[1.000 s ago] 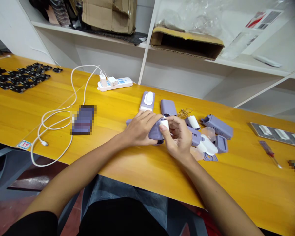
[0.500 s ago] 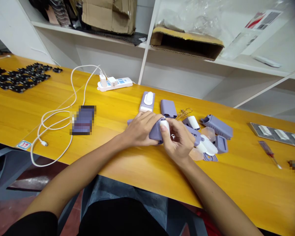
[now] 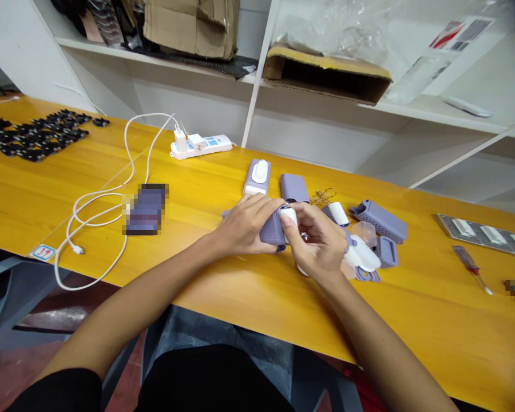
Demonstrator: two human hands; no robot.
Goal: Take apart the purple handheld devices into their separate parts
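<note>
Over the wooden table, my left hand [image 3: 245,228] is wrapped around a purple ribbed plastic housing [image 3: 271,231], covering most of it. The thumb and fingers of my right hand [image 3: 320,243] grip a white rounded plastic cap [image 3: 289,216] against the right end of that housing. Whether the cap is seated in the housing or only touching it, I cannot tell. A bit of white shows below my right palm; its kind is hidden. Close behind my hands lie a purple housing with a white knob-like part [image 3: 260,171] and a plain purple housing [image 3: 294,187].
To the right are a perforated purple case [image 3: 380,220], white curved parts [image 3: 364,254], a screwdriver [image 3: 472,268] and a metal strip [image 3: 489,234]. On the left lie a phone [image 3: 146,210], a white cable [image 3: 56,263], a power strip [image 3: 203,147] and several black parts [image 3: 34,137].
My right hand has shifted slightly right and turned, covering more of the purple part beside it. White now shows below its palm. My left hand stays put on the housing.
</note>
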